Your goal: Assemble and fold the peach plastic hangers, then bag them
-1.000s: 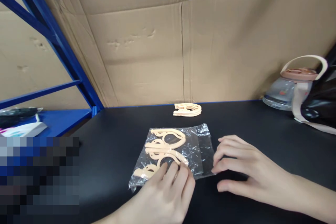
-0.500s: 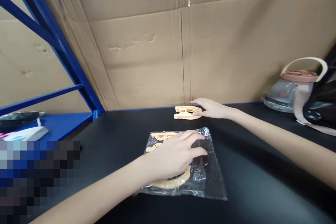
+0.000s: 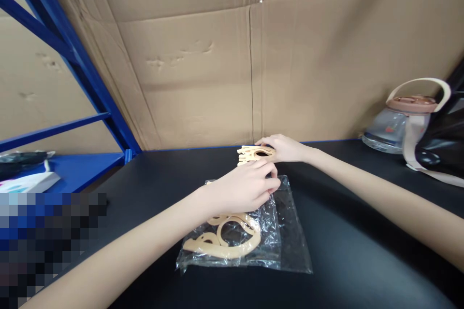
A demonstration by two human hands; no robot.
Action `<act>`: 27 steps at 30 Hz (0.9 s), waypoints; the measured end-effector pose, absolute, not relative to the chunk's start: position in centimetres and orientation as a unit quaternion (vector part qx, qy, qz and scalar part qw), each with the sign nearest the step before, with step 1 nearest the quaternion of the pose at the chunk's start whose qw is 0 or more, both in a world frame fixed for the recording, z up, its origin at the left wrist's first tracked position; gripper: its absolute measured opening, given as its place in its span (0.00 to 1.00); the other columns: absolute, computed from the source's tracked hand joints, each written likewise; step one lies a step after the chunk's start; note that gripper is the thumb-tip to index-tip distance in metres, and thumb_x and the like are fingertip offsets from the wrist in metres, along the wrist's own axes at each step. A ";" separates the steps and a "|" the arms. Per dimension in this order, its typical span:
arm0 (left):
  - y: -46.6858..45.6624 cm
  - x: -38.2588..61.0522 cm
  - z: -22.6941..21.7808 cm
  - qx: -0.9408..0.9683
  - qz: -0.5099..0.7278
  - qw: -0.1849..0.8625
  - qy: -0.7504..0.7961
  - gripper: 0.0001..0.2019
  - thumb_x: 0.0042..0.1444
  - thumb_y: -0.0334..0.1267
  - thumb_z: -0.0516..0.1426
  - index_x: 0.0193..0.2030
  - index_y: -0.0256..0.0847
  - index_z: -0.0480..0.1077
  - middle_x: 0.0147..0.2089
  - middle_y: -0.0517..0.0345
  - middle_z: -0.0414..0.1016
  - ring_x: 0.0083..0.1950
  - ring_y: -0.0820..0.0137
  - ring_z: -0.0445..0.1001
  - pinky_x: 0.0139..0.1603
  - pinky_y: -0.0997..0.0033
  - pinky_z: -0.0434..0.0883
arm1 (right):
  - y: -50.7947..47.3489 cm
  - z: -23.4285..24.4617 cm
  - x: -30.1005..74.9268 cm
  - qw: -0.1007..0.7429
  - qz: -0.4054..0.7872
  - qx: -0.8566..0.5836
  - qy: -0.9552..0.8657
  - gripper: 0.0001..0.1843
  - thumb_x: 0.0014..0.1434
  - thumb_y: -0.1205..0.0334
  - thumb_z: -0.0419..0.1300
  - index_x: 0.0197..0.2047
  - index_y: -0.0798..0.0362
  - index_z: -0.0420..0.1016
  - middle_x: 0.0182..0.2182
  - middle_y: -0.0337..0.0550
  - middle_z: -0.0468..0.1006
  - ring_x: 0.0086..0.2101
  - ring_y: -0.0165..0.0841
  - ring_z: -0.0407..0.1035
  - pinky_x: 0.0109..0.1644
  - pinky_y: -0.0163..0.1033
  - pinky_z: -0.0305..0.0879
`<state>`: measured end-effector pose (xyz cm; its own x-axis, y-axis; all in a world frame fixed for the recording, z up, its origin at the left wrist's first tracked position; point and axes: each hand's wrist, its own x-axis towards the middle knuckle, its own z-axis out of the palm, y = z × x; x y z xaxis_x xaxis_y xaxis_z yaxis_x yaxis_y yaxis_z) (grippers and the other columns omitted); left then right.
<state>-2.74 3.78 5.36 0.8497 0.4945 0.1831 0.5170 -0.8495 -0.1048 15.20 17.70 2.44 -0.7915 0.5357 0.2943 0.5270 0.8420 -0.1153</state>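
Observation:
A small stack of beige folding hangers (image 3: 250, 152) is at the back of the black table. My right hand (image 3: 284, 148) has its fingers closed round the stack's right end. Nearer to me lies a clear plastic bag (image 3: 292, 236), flat on the table. Inside it are more beige folding hangers (image 3: 232, 251), their curved arms folded together. My left hand (image 3: 246, 186) is above the bag's far part, just in front of the stack. Its fingers are bent and apart, with nothing visible in them, and it hides part of the bag.
A clear bottle (image 3: 389, 128) with a pink lid and a strap stands at the back right, beside a black bag-like item (image 3: 449, 135). Cardboard (image 3: 195, 67) walls off the back. A blue metal frame (image 3: 87, 77) rises on the left, with objects on its shelf (image 3: 78, 166).
My left hand has moved away from me across the bag, uncovering the near hangers. My right hand has closed on the stack and shifted slightly left; the stack's left ends have spread.

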 end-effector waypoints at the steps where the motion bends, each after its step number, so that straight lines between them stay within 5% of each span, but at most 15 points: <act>1: 3.7 -2.8 5.4 -0.958 -0.078 0.070 -0.267 0.08 0.60 0.28 0.49 0.33 0.38 0.68 0.45 0.53 0.68 0.45 0.66 0.68 0.51 0.66 0.66 | 17.5 2.3 15.1 0.162 -0.002 -0.279 -0.946 0.26 0.56 0.47 0.58 0.52 0.54 0.70 0.44 0.50 0.78 0.42 0.43 0.71 0.47 0.46 0.62; 6: 3.9 -3.2 5.3 -0.951 -0.103 0.065 -0.283 0.09 0.62 0.29 0.47 0.35 0.38 0.67 0.41 0.54 0.67 0.43 0.66 0.67 0.48 0.66 0.66 | 16.7 1.8 14.8 0.167 -0.084 -0.265 -0.946 0.27 0.57 0.46 0.56 0.52 0.58 0.69 0.38 0.53 0.76 0.40 0.45 0.67 0.50 0.49 0.57; 16: 4.3 -4.0 5.3 -0.953 -0.117 0.014 -0.279 0.10 0.64 0.29 0.47 0.38 0.39 0.69 0.42 0.55 0.68 0.43 0.67 0.69 0.46 0.67 0.67 | 14.6 3.6 18.0 0.237 -0.157 -0.303 -0.910 0.21 0.59 0.48 0.54 0.48 0.55 0.70 0.39 0.52 0.75 0.37 0.42 0.70 0.37 0.41 0.63; 19: 4.2 -3.9 5.5 -0.948 -0.117 -0.034 -0.293 0.09 0.64 0.31 0.48 0.40 0.41 0.70 0.44 0.56 0.69 0.44 0.68 0.70 0.46 0.67 0.67 | 13.2 3.3 19.6 0.344 0.011 -0.362 -0.867 0.19 0.61 0.47 0.52 0.45 0.53 0.69 0.39 0.48 0.77 0.37 0.39 0.72 0.41 0.42 0.66; 22: 4.6 -3.8 5.4 -0.913 -0.168 -0.079 -0.362 0.07 0.64 0.35 0.50 0.42 0.43 0.70 0.42 0.59 0.72 0.42 0.67 0.71 0.43 0.66 0.67 | 11.6 2.6 20.4 0.432 0.322 -0.408 -0.737 0.24 0.63 0.42 0.46 0.41 0.54 0.69 0.33 0.49 0.79 0.31 0.37 0.73 0.40 0.43 0.70; 25: 5.5 -3.6 4.9 -0.829 -0.279 -0.138 -0.466 0.09 0.63 0.43 0.51 0.42 0.42 0.69 0.39 0.58 0.74 0.40 0.67 0.72 0.40 0.66 0.67 | 10.0 2.1 20.3 0.439 0.530 -0.379 -0.619 0.27 0.63 0.39 0.44 0.40 0.54 0.70 0.29 0.49 0.79 0.26 0.33 0.72 0.36 0.41 0.72; 27: 6.0 -3.6 4.7 -0.765 -0.356 -0.211 -0.493 0.13 0.61 0.47 0.53 0.45 0.41 0.68 0.46 0.54 0.74 0.42 0.66 0.73 0.42 0.64 0.68 | 9.0 2.0 19.9 0.430 0.575 -0.353 -0.599 0.26 0.64 0.40 0.46 0.39 0.55 0.70 0.27 0.47 0.79 0.24 0.30 0.70 0.35 0.38 0.72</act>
<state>-3.58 6.00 4.71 0.2607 0.9049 0.3363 0.6047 -0.4246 0.6739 19.92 9.00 1.99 -0.3800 0.9184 0.1099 -0.0718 0.0892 -0.9934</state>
